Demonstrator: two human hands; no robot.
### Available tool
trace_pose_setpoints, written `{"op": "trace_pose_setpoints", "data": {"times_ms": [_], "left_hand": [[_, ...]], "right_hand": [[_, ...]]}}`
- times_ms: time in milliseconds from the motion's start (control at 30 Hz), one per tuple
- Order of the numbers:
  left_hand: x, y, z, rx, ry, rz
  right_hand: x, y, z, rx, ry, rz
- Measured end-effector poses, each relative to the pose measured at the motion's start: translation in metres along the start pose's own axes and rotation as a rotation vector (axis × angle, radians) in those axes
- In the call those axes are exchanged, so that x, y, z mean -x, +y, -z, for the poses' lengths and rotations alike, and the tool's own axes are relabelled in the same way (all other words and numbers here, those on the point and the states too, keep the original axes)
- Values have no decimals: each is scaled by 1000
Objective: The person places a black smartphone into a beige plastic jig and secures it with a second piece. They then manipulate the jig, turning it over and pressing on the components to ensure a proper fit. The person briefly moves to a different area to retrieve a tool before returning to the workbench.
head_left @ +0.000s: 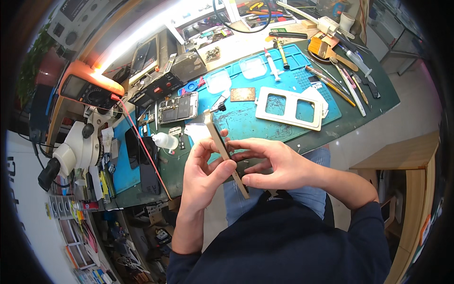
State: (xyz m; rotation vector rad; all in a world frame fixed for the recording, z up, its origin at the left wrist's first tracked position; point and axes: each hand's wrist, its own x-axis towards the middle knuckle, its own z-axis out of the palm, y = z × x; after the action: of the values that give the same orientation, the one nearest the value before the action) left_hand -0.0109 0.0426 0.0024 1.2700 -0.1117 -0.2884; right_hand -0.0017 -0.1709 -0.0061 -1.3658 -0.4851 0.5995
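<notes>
A smartphone (216, 135) with a gold-coloured edge stands tilted and nearly edge-on above the near side of the workbench. My left hand (198, 173) grips it, thumb on the near edge and fingers behind. Close on its right, my right hand (281, 165) is curved with its fingers apart; whether the fingertips touch the phone I cannot tell. Beyond the hands, an opened phone (178, 108) with its inner parts exposed lies on the blue mat (265, 130). A copper-coloured plate (242, 94) and a white frame with two windows (290, 110) lie on the mat too.
A white bottle (165, 140) stands left of my hands. Further left are an orange multimeter (90, 85), its red lead and a white microscope arm (82, 144). A syringe (273, 66), clear trays, a brush (324, 48) and several tweezers or pens lie toward the back and right.
</notes>
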Motion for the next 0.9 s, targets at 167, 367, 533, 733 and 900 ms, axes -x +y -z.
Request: {"op": "trace_pose_setpoints", "data": {"times_ms": [167,367,533,733,900], "left_hand": [[-2,2,-1,-63,22,46],[-7,6,0,-200,15,112],[-10,2,4,-216,2,127],[-12,3,1,-253,48,141],[-13,3,0,-240,66,124]], "right_hand": [[0,0,-5,180,67,134],[1,1,-7,315,105,185],[0,-2,-6,411,117,178],[0,4,-4,427,175,174],[-1,9,-5,213,229,164]]}}
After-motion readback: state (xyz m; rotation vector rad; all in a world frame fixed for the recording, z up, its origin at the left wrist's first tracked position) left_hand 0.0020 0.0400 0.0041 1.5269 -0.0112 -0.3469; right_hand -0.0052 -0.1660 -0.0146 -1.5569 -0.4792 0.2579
